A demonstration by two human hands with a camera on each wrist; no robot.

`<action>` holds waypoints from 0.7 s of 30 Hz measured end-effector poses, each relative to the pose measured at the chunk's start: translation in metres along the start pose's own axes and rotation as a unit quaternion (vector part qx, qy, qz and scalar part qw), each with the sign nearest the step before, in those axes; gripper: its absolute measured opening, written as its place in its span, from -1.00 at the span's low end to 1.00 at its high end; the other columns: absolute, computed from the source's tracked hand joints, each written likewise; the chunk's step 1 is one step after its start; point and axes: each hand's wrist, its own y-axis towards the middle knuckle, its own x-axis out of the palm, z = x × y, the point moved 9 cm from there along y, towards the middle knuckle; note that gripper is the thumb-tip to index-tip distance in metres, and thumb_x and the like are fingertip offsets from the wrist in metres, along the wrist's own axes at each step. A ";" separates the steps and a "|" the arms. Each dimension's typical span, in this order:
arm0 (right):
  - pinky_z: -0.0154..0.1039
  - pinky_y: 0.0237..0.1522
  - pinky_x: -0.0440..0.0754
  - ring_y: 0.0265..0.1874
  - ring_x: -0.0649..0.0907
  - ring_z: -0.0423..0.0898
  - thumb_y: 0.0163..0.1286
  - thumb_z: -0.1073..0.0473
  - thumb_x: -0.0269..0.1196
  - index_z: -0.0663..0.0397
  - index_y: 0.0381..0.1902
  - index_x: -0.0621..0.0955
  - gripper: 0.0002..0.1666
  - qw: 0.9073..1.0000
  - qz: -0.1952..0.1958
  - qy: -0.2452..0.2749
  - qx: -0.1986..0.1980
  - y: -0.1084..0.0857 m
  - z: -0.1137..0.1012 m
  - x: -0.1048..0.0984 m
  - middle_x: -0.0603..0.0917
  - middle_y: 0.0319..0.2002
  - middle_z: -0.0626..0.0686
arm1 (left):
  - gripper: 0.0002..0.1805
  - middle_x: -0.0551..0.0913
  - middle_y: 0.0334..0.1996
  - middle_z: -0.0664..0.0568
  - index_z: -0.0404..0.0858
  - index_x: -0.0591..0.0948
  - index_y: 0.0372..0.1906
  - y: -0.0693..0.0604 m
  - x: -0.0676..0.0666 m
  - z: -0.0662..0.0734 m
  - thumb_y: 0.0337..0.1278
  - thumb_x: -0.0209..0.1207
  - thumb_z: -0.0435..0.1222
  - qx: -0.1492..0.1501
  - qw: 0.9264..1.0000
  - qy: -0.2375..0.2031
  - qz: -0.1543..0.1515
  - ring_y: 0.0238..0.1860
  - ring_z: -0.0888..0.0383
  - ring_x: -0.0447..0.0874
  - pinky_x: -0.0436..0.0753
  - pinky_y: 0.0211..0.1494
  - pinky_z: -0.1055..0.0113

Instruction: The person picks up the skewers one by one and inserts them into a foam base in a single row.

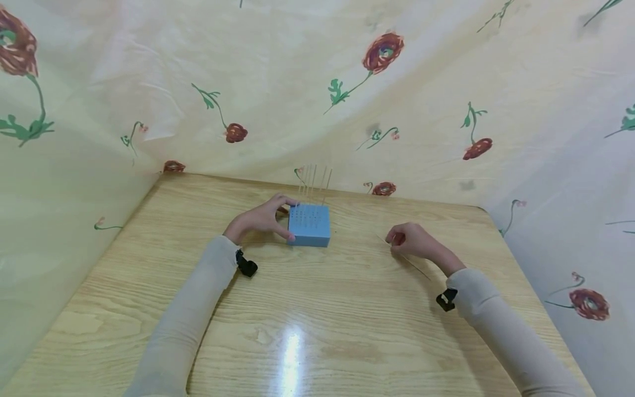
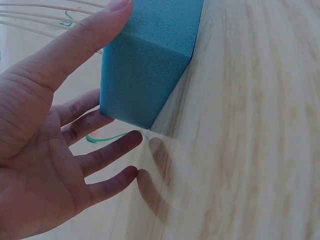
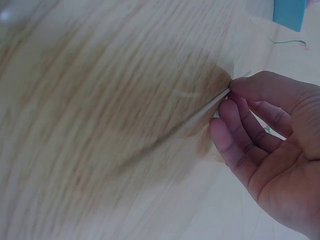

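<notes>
A blue foam block (image 1: 310, 225) with rows of small holes in its top sits on the table. Several thin wooden sticks (image 1: 313, 182) stand upright along its far side. My left hand (image 1: 263, 216) grips the block at its left side. In the left wrist view the thumb (image 2: 75, 42) lies against the block's near edge, two fingers reach its far side, and the other two are spread apart from it. To the right, my right hand (image 1: 414, 240) pinches a thin wooden stick (image 3: 200, 111) between thumb and fingertips. That stick slants low over the table, and its far tip passes beyond the fingers.
The wood-grain table (image 1: 347, 320) reaches back to a flower-printed cloth (image 1: 278, 82) that hangs behind and at both sides. Black wrist straps (image 1: 246, 264) sit on both sleeves. A bright light reflection lies on the table's front part.
</notes>
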 end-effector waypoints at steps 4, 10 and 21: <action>-0.31 -0.35 0.60 -0.40 0.62 -0.16 0.25 0.47 0.30 0.27 -0.24 0.71 -0.86 1.000 -0.005 0.000 0.001 0.002 0.000 0.002 0.72 -0.39 0.13 | 0.02 0.14 0.48 -0.12 -0.16 0.25 0.54 0.000 0.000 0.000 -0.03 0.56 -0.26 0.002 1.000 -0.005 -0.003 0.47 -0.19 0.26 0.39 0.51 -0.08; -0.27 -0.33 0.60 -0.41 0.61 -0.14 0.20 0.46 0.33 0.22 -0.27 0.71 -0.85 1.000 -0.007 -0.010 0.011 0.002 0.001 0.003 0.71 -0.41 0.08 | 0.03 0.14 0.48 -0.12 -0.17 0.24 0.53 0.001 0.000 0.001 -0.04 0.56 -0.27 0.001 1.000 -0.005 -0.003 0.47 -0.19 0.26 0.39 0.51 -0.07; -0.29 -0.39 0.58 -0.45 0.59 -0.14 0.14 0.47 0.37 0.22 -0.30 0.72 -0.84 1.000 -0.009 0.008 0.008 0.003 -0.003 0.007 0.70 -0.44 0.07 | 0.02 0.13 0.48 -0.13 -0.18 0.25 0.53 0.001 -0.001 0.001 -0.04 0.56 -0.27 0.003 1.000 -0.006 -0.004 0.47 -0.20 0.25 0.37 0.51 -0.10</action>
